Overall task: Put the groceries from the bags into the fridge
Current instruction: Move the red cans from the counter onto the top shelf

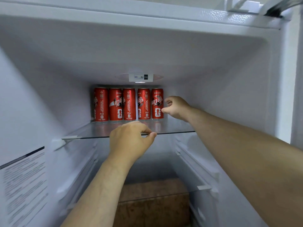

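Looking into a white plastic fridge interior (49, 99). Passing, on the left wall, a white printed sticker with a dark top stripe (23, 181), its small print blurring past reading.

Finding five tall red aluminium drink cans (129, 104) standing upright in a row, side by side, at the back of a clear glass shelf (177, 128), starting from the left rear corner. Reading on them "FIFA WORLD CUP" running vertically, "FIFA" under a white trophy mark, large white Chinese script including "可口", and lower down "汽水" and "330".

Seeing the left hand (131, 140) closing its grip on the shelf's front edge, fingers curling over the top and thumb tip lying at the edge.

Spotting above the cans a small white control panel (141, 77) on the ceiling, lettering too small to read.

Watching the right hand (177, 108) hovering beside the rightmost can (157, 104), grip loose and holding nothing, thumb tip touching or nearly touching the can's side.

Glimpsing white slotted rails (188, 154) lining the right wall, and a brown mottled surface (152, 202) showing far below.
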